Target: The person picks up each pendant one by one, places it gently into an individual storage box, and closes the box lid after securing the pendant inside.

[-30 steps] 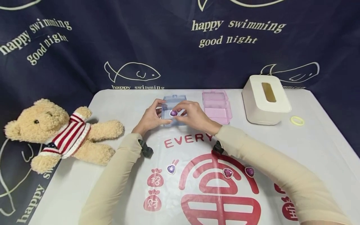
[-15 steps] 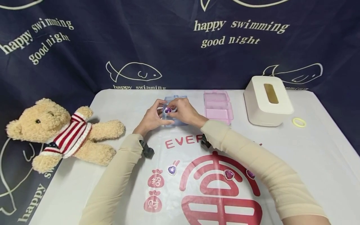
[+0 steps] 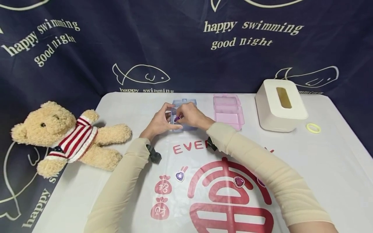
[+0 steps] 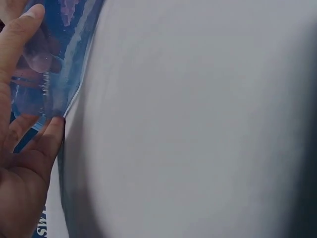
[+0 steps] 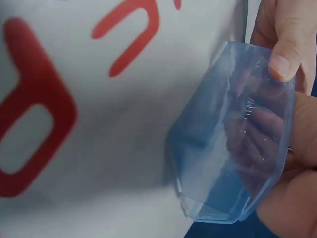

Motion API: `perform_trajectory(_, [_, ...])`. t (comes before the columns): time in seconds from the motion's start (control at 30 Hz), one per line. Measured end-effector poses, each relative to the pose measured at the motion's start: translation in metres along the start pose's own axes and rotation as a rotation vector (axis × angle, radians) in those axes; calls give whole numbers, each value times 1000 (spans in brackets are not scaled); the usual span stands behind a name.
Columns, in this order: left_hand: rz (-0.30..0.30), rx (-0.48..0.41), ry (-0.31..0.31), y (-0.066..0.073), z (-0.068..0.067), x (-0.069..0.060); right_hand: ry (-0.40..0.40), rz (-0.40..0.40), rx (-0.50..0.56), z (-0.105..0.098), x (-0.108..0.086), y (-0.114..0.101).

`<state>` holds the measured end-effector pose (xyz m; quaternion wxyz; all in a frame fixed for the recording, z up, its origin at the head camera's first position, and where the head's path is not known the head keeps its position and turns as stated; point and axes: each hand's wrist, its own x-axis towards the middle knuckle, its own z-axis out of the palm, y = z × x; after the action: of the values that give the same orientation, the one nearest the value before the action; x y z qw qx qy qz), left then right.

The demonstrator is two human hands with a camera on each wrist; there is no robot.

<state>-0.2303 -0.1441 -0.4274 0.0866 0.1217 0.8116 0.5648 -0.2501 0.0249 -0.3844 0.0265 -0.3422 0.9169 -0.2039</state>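
Note:
The clear blue box [image 3: 185, 101] stands with its lid raised at the back of the table. My left hand [image 3: 158, 122] grips its left end, thumb on the front wall and fingers behind; in the left wrist view the thumb lies over the blue wall [image 4: 74, 69]. My right hand [image 3: 191, 114] reaches down into the box, pinching a purple heart-shaped gem [image 3: 176, 119] with a pale beaded edge. Through the see-through wall [image 5: 208, 144], fingers show inside the box in the right wrist view. The gem is mostly hidden by the fingers.
An open pink box [image 3: 228, 115] stands right of the blue one, then a white tissue box [image 3: 281, 106] and yellow ring [image 3: 313, 128]. Heart gems lie in front: purple [image 3: 180, 176], magenta [image 3: 239, 182], and one [image 3: 260, 183] partly under the right sleeve. A teddy bear [image 3: 73, 139] lies left.
My right hand has carried the purple gem leftward, then lowered it into the blue box. The left hand keeps its grip on the box. The head view has shifted slightly.

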Motion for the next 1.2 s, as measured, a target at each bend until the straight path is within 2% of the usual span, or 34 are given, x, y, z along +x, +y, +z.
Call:
perform_trajectory(0.33, [-10, 9, 4, -3, 1, 0, -117, 86, -70, 3, 9, -5])
perform_trajectory(0.53, [-17, -1, -6, -4, 0, 1, -135, 109, -131, 3, 12, -6])
perform_trajectory(0.57, [-18, -3, -11, 1, 0, -1, -137, 111, -141, 3, 12, -7])
perform_trajectory(0.7, [-11, 17, -7, 1, -1, 0, -143, 109, -145, 2, 13, -6])
perform_trajectory(0.77, [-19, 33, -2, 2, -1, -1, -146, 101, -130, 1, 12, -4])
perform_trajectory(0.83, [-31, 45, 1, -3, -1, 1, -144, 86, -109, -1, 11, -2])
perform_trajectory(0.93, [-50, 60, -1, -4, -2, 1, -116, 51, -66, -6, 6, -2])
perform_trajectory(1.07, [-48, 80, 3, -4, -3, 0, -71, -11, -20, -15, -5, -4])
perform_trajectory(1.2, [-15, 89, 6, 0, -1, 3, -48, -65, -28, -25, -20, -8])
